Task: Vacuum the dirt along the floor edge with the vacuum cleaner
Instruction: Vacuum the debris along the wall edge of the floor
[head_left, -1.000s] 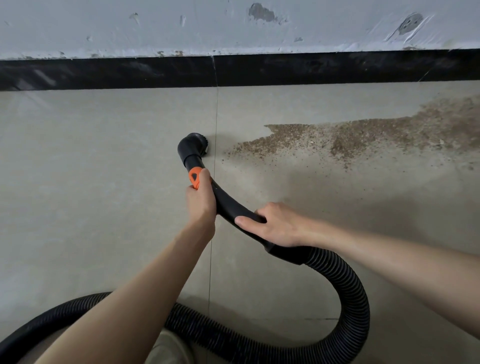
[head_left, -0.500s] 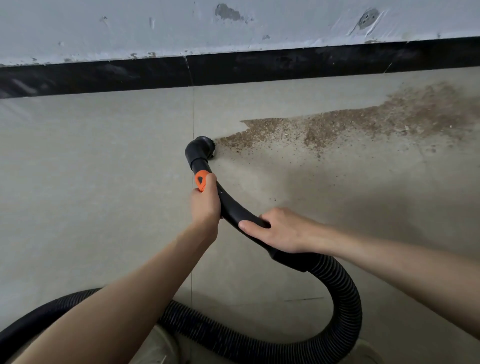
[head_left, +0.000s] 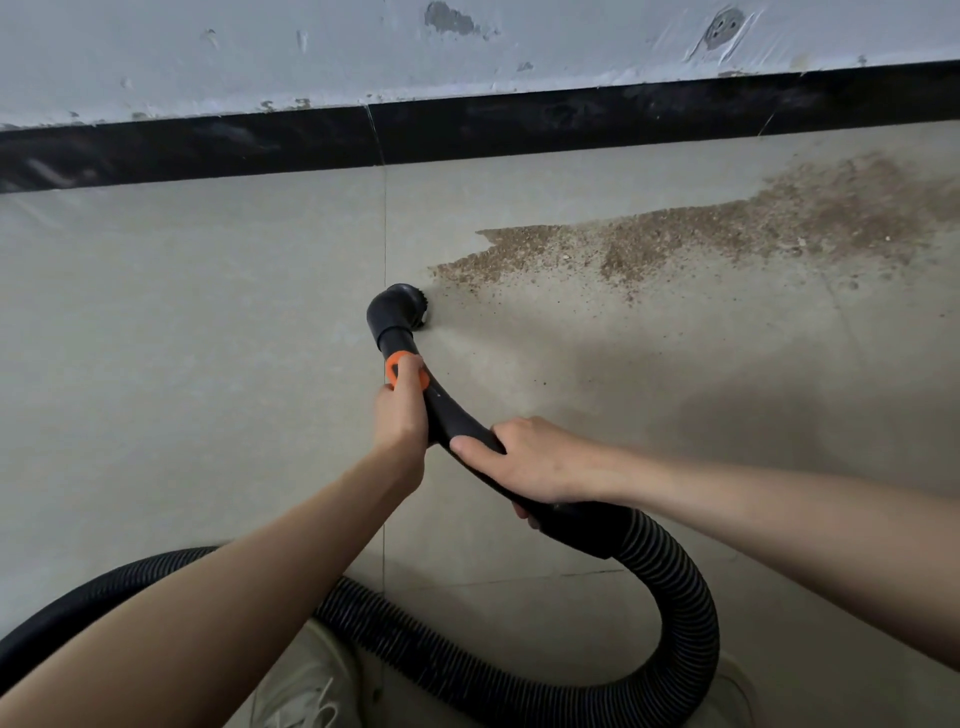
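Head view: my left hand (head_left: 400, 415) is wrapped around the curved black plastic vacuum wand (head_left: 457, 415) just below its orange collar (head_left: 397, 364); my right hand (head_left: 524, 460) grips the same wand lower down, where the ribbed black hose (head_left: 675, 587) joins. The round black brush nozzle (head_left: 402, 309) sits on the grey tiled floor (head_left: 182, 338), touching the near tip of the brown gritty dirt patch (head_left: 701, 234). Floor left of nozzle looks clean. My estimate: most of the patch, running right of the nozzle toward the black skirting strip (head_left: 571, 119), remains.
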